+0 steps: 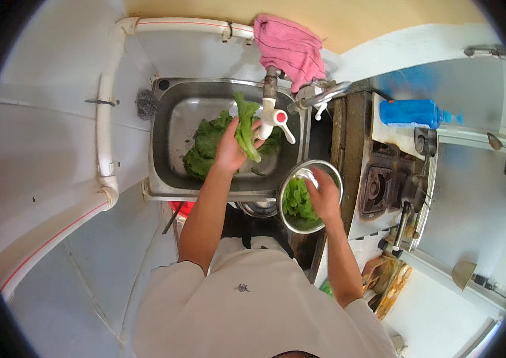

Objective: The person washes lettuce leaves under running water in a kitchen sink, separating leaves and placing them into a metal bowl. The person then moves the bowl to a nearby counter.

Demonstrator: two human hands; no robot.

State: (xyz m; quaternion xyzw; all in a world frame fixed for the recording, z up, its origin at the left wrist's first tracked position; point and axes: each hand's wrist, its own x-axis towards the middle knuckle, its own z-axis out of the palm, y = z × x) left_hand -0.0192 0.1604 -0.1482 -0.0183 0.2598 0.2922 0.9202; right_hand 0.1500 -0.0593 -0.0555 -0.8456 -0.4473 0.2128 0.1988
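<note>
My left hand [231, 150] is over the stainless steel sink [159, 147], holding a green lettuce leaf [247, 121] upright beside the spout of a white plastic tap [272, 117] with a red-marked handle. More leafy greens [206, 145] lie in the sink below and to the left of that hand. My right hand [323, 194], slightly blurred, is over the right part of a round metal bowl [281, 210] at the sink's front right corner. Lighter green lettuce pieces [298, 199] are in the bowl. Whether the right fingers hold anything is not clear.
A pink cloth [288, 47] hangs over the pipe behind the tap. A second, metal tap [324, 96] stands to its right. Farther right are a blue pump bottle [409, 113] and a stained gas stove [376, 188]. A white pipe [104, 121] runs along the left wall, near a steel scrubber [146, 104].
</note>
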